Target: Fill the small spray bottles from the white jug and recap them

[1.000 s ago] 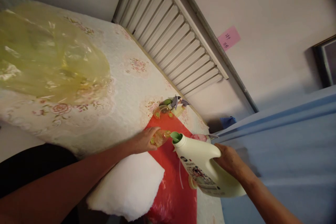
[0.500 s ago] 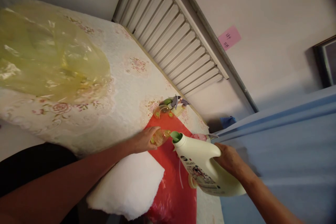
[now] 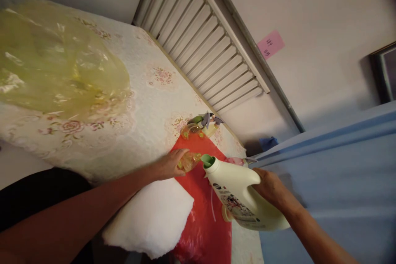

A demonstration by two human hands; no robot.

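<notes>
My left hand (image 3: pixel 173 165) is closed around a small clear plastic bottle (image 3: pixel 190 161) with a yellowish tint, over a red sheet or bag (image 3: pixel 201 185). By its handle, my right hand (image 3: pixel 269 185) grips a large cream detergent jug (image 3: pixel 238 189), tipped to the left. The jug's green pouring mouth (image 3: pixel 208 161) is right beside the bottle's neck; I cannot make out whether liquid runs between them. A thin white tube (image 3: pixel 213 206) lies on the red surface below. Partly behind the jug is a round yellowish cap (image 3: pixel 227 213).
Spray bottles (image 3: pixel 204 126) lie beyond the red sheet, and a pink bottle (image 3: pixel 235 161) is behind the jug. White fluffy padding (image 3: pixel 154 218) sits under my left forearm. A yellow plastic bag (image 3: pixel 62 66) covers the flowered tablecloth's left. A radiator (image 3: pixel 204 41) and blue curtain (image 3: pixel 340 173) border the table.
</notes>
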